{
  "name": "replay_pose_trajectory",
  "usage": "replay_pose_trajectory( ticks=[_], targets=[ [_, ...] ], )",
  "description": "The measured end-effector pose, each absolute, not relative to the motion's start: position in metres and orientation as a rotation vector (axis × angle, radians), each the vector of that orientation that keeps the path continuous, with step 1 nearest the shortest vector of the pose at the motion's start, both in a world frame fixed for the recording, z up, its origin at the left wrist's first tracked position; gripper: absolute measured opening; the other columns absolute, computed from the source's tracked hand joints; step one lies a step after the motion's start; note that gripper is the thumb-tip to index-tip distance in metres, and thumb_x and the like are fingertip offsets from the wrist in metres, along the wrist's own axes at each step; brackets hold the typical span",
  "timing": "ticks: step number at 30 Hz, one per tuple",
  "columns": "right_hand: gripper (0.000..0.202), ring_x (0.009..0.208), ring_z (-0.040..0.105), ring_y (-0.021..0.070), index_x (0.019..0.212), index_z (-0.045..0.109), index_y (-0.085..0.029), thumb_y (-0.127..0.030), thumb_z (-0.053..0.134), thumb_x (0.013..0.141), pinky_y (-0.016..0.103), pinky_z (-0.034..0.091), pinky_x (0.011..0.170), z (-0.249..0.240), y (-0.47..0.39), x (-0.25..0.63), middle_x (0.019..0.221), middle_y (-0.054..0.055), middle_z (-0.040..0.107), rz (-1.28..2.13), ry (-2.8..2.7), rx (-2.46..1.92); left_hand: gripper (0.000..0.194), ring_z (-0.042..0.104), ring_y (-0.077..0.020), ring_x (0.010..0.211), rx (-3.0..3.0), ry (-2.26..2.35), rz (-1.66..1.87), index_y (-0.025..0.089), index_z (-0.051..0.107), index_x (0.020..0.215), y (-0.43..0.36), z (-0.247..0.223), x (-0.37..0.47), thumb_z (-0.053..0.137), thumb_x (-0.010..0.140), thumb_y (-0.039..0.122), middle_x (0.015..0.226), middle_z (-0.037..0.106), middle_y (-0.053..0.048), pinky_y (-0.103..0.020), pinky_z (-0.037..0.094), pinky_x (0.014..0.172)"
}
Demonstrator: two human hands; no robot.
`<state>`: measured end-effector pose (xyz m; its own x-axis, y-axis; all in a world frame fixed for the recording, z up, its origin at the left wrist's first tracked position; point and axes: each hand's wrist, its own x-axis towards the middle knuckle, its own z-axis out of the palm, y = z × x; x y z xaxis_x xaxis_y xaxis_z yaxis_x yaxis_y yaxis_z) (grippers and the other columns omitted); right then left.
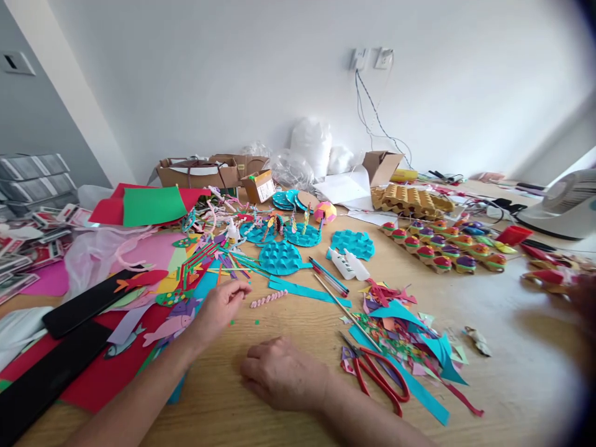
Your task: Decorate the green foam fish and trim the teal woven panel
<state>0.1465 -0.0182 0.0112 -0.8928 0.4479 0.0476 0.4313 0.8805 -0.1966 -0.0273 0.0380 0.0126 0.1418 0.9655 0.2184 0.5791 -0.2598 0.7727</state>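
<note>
My left hand (226,305) hovers over the table left of centre, thumb and fingers pinched together; anything between them is too small or hidden to make out. Just right of its fingertips lies a pink twisted spiral strip (269,298). Two tiny green paper bits (256,322) lie close below. My right hand (285,372) rests on the wood, fingers curled under and closed, so its palm is hidden. Red-handled scissors (379,375) lie to its right, beside a thin wooden stick (347,311). Beyond are a turquoise paper strip (302,290) and pens (329,277).
Paper scraps (405,329) heap at the right. White glue bottles (348,265) lie near turquoise egg-carton pieces (279,257). Coloured paper fish (170,329) and strips cover the left. A painted egg tray (442,248) stands back right. Another person's blurred hand (584,298) shows at the right edge.
</note>
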Motion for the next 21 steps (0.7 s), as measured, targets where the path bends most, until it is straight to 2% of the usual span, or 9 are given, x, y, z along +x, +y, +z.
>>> replay_pose_trajectory(
  ticks=[4, 9, 14, 18, 21],
  targets=[
    [0.019, 0.059, 0.056, 0.0128, 0.080, 0.055, -0.019, -0.031, 0.042, 0.085, 0.024, 0.028, 0.046, 0.010, -0.018, 0.146, 0.075, 0.001, 0.064, 0.197, -2.950, -0.692, 0.021, 0.060, -0.0189, 0.080, 2.304, 1.482, 0.870, 0.019, 0.062, 0.080, 0.032, -0.003, -0.014, 0.044, 0.074, 0.009, 0.084, 0.065, -0.005, -0.029, 0.046, 0.072],
    [0.019, 0.058, 0.055, 0.0118, 0.075, 0.053, -0.019, -0.032, 0.043, 0.084, 0.024, 0.031, 0.047, 0.007, -0.016, 0.146, 0.074, -0.001, 0.063, 0.110, -2.899, -0.657, 0.019, 0.062, -0.0179, 0.078, 2.651, 1.440, 0.948, 0.018, 0.061, 0.083, 0.028, -0.020, -0.016, 0.043, 0.081, 0.013, 0.083, 0.065, -0.005, -0.027, 0.049, 0.067],
    [0.024, 0.058, 0.055, 0.0112, 0.069, 0.052, -0.019, -0.034, 0.042, 0.084, 0.024, 0.034, 0.050, 0.005, -0.014, 0.144, 0.066, -0.002, 0.062, 0.047, -2.813, -0.593, 0.019, 0.064, -0.0143, 0.072, 2.680, 1.276, 1.211, 0.018, 0.059, 0.090, 0.026, -0.025, -0.026, 0.041, 0.084, 0.016, 0.078, 0.067, -0.003, -0.023, 0.050, 0.067],
    [0.025, 0.058, 0.054, 0.0107, 0.065, 0.051, -0.020, -0.032, 0.041, 0.084, 0.026, 0.035, 0.050, 0.002, -0.010, 0.142, 0.065, -0.003, 0.061, -0.011, -2.681, -0.512, 0.025, 0.065, -0.0126, 0.070, 2.681, 1.229, 1.141, 0.019, 0.057, 0.099, 0.019, -0.021, -0.024, 0.039, 0.084, 0.014, 0.081, 0.069, -0.002, -0.021, 0.050, 0.065],
    [0.024, 0.058, 0.054, 0.0107, 0.065, 0.051, -0.020, -0.033, 0.041, 0.083, 0.026, 0.035, 0.049, -0.002, -0.007, 0.141, 0.061, -0.004, 0.059, -0.034, -2.572, -0.490, 0.025, 0.064, -0.0128, 0.071, 2.703, 1.190, 1.151, 0.018, 0.058, 0.097, 0.015, -0.020, -0.023, 0.037, 0.084, 0.012, 0.079, 0.068, -0.002, -0.021, 0.050, 0.068]
  ],
)
